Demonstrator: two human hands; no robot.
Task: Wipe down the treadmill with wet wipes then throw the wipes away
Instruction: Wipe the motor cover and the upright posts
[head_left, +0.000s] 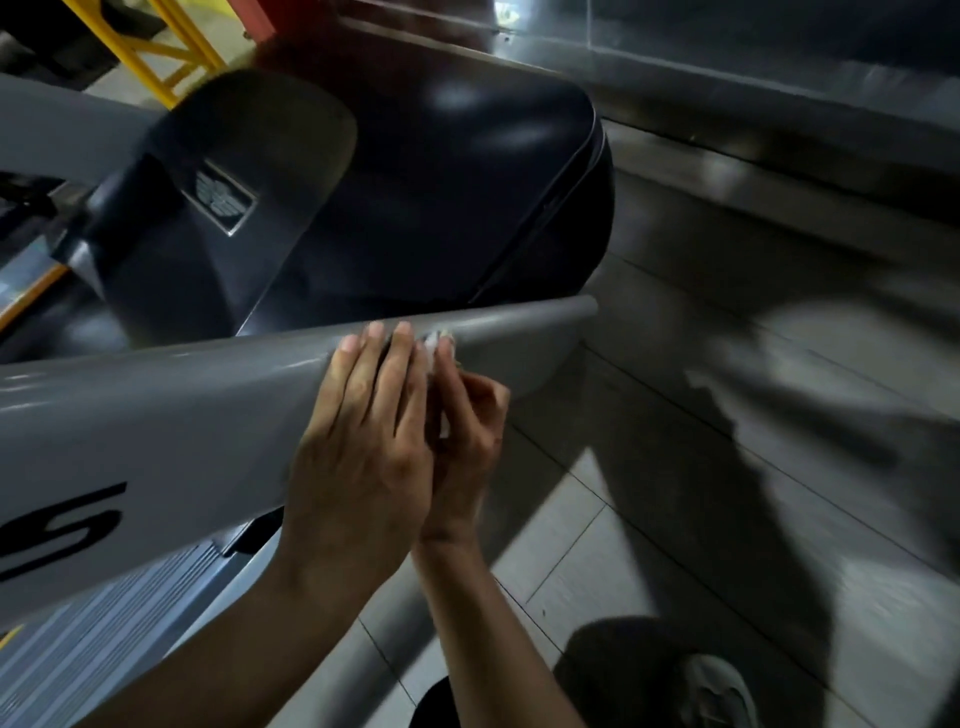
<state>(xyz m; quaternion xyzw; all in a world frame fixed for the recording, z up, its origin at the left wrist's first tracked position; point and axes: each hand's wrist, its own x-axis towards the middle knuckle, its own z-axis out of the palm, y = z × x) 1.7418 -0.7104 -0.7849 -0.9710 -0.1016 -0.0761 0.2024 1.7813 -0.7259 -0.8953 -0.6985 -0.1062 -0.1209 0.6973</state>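
The treadmill's grey side beam (156, 415) runs across the middle, with the black motor cover (415, 182) behind it. Both hands meet at the beam's upper edge near its right end. My left hand (363, 441) lies with straight fingers against the beam. My right hand (470, 415) has curled fingers and pinches a small white wet wipe (435, 347), which shows between the two hands against the beam. Most of the wipe is hidden by the hands.
The tiled floor (675, 467) spreads to the right, with a metal wall base (779, 130) behind. My shoe (719, 691) stands at the bottom right. A yellow frame (156, 57) is at the top left. The ribbed treadmill side rail (104, 623) lies below the beam.
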